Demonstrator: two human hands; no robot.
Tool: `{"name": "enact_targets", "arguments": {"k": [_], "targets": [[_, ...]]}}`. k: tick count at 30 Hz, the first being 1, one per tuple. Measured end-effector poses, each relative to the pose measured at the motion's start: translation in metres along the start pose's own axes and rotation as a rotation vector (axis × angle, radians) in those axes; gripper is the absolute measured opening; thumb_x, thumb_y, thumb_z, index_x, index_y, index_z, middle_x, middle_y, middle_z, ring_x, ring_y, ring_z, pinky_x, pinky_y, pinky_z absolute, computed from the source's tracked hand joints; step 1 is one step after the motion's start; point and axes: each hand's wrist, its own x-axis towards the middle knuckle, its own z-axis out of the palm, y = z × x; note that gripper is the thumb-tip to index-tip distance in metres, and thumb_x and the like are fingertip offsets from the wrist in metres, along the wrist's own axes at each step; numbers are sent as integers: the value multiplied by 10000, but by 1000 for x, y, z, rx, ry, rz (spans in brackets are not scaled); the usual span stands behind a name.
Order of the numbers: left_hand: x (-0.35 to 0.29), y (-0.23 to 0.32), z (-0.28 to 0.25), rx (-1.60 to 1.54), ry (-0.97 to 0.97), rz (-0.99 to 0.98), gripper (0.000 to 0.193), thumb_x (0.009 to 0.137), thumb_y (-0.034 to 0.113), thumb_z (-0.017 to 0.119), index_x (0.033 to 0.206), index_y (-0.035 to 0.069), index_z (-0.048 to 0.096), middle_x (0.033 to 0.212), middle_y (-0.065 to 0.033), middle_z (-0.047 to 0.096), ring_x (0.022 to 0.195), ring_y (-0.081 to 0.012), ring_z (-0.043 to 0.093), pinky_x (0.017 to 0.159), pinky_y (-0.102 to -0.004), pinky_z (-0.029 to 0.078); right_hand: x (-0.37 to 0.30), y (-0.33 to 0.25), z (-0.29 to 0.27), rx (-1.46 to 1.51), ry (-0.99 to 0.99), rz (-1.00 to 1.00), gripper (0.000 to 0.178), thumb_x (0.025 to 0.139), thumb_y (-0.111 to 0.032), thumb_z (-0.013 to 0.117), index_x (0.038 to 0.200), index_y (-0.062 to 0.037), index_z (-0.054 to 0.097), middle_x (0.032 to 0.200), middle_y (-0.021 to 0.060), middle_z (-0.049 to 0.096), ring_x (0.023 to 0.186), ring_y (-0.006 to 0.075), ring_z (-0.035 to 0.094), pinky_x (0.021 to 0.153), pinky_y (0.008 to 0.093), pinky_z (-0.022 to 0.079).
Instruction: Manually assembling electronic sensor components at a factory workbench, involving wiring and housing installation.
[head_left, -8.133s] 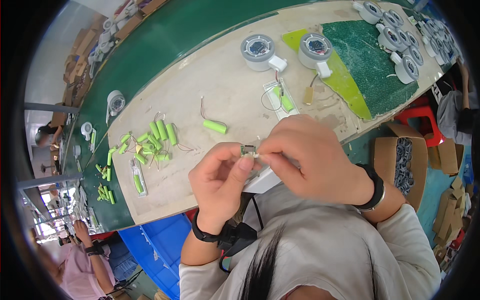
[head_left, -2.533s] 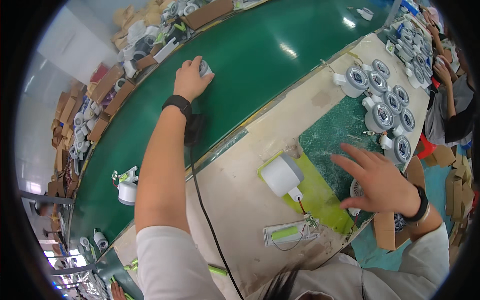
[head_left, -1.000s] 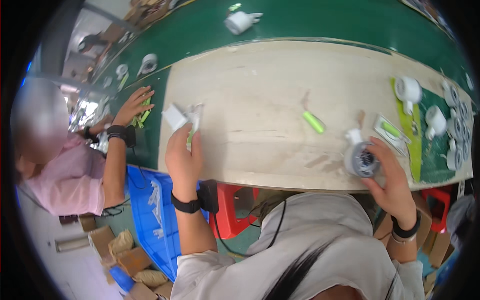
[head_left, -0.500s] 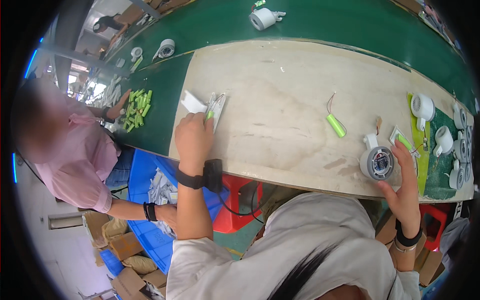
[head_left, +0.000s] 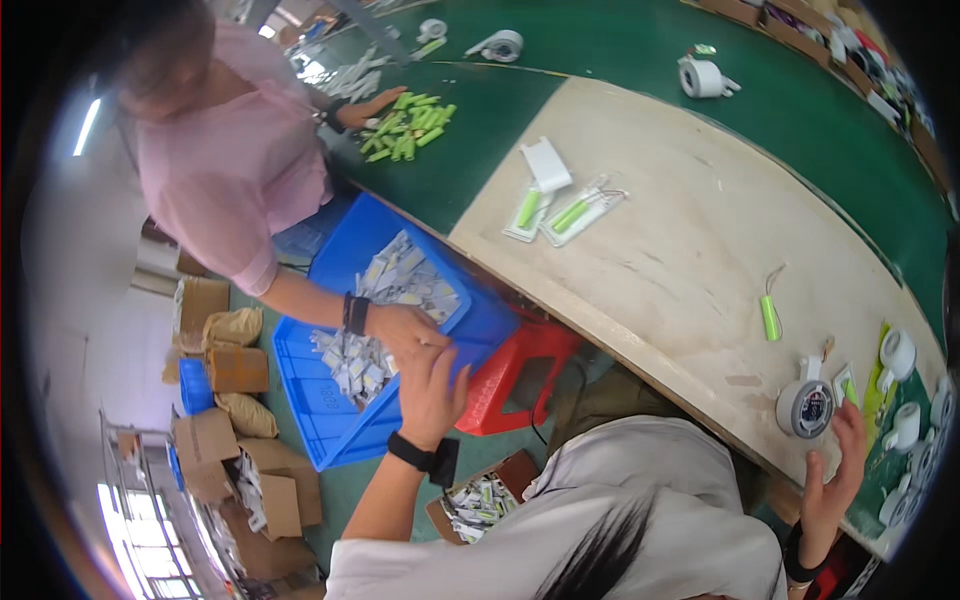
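Observation:
My left hand (head_left: pixel 430 400) is off the table, over the near side of a blue bin (head_left: pixel 335 455). Its fingers are raised and apart, holding nothing I can see, and overlap a co-worker's hand (head_left: pixel 400 328) in the picture; whether they touch I cannot tell. On the board, to the right of that, lie two white plastic holders with green battery cells (head_left: pixel 572 216) and a white cover (head_left: pixel 545 165). My right hand (head_left: pixel 840 470) is open beside a round grey-and-white fan housing (head_left: pixel 804 408), its fingertips close to a small white holder (head_left: pixel 846 382) with a green cell.
A wired green cell (head_left: pixel 770 318) lies farther in on the board (head_left: pixel 680 240). Several white fan units (head_left: pixel 903 428) stand at the right edge. A pile of green cells (head_left: pixel 410 128) is by the co-worker (head_left: pixel 235 140). A red stool (head_left: pixel 510 375) and an open carton (head_left: pixel 480 505) are below.
My left hand has left the battery holder on the board and moved down over the blue bin. The view has swung left. My right hand stays beside the fan housing.

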Motion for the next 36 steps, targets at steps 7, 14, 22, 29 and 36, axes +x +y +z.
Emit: {"name": "enact_targets", "arguments": {"k": [7, 14, 22, 29, 36], "targets": [[-106, -106, -6, 261, -298, -617, 575, 669, 502, 650, 965, 16, 570, 862, -166, 603, 805, -328, 577, 697, -396, 456, 20, -10, 19, 190, -54, -121, 283, 738, -93, 552, 998, 11, 514, 1174, 191, 466, 1038, 327, 484, 890, 385, 374], [-81, -82, 22, 293, -476, -785, 524, 777, 554, 491, 873, 50, 596, 744, -204, 617, 702, -369, 601, 625, -457, 471, 8, -1, 15, 286, 8, -88, 246, 729, -50, 536, 966, 14, 517, 1133, 176, 494, 1038, 313, 487, 901, 363, 364], [-70, -20, 27, 140, -457, -856, 490, 817, 493, 473, 814, 19, 596, 701, -239, 599, 695, -403, 592, 642, -477, 467, 4, 7, -1, 269, 132, -202, 184, 801, -55, 558, 972, 12, 557, 1078, 181, 544, 983, 356, 521, 850, 379, 414], [-63, -13, 28, 144, -375, -860, 441, 839, 411, 460, 769, -7, 582, 665, -254, 586, 633, -411, 586, 593, -483, 468, 16, 3, -1, 327, -3, -148, 192, 800, -50, 551, 980, 18, 553, 1063, 172, 549, 984, 333, 515, 863, 373, 398], [-19, -49, 61, 79, -316, -884, 477, 838, 406, 452, 843, -60, 551, 777, -301, 581, 746, -436, 578, 682, -490, 460, 15, 4, 1, 291, -12, -119, 180, 797, -43, 557, 964, 20, 574, 1046, 168, 569, 974, 321, 531, 849, 367, 412]]}}
